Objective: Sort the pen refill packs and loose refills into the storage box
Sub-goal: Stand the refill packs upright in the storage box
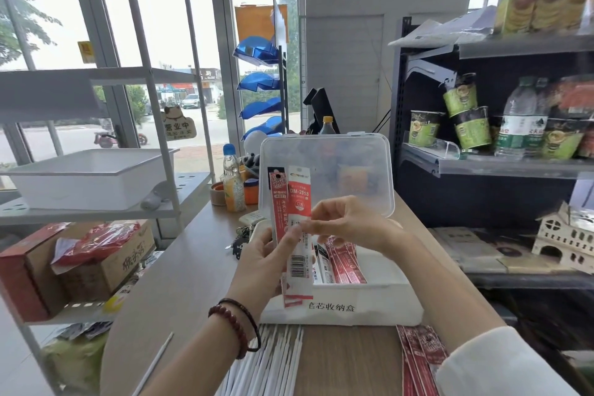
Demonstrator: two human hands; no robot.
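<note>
My left hand holds two long red-and-white pen refill packs upright above the storage box. My right hand pinches the front pack at its middle, fingertips touching those of the left hand. The white box sits on the wooden counter with its clear lid standing open behind. Several red refill packs lie inside it. A row of white loose refills lies on the counter in front of the box, and more red packs lie at the front right.
One stray white refill lies at the counter's left edge. Drink bottles, tape and keys crowd the counter behind the box. A metal rack with a white tub stands left; a dark shelf of cup noodles stands right.
</note>
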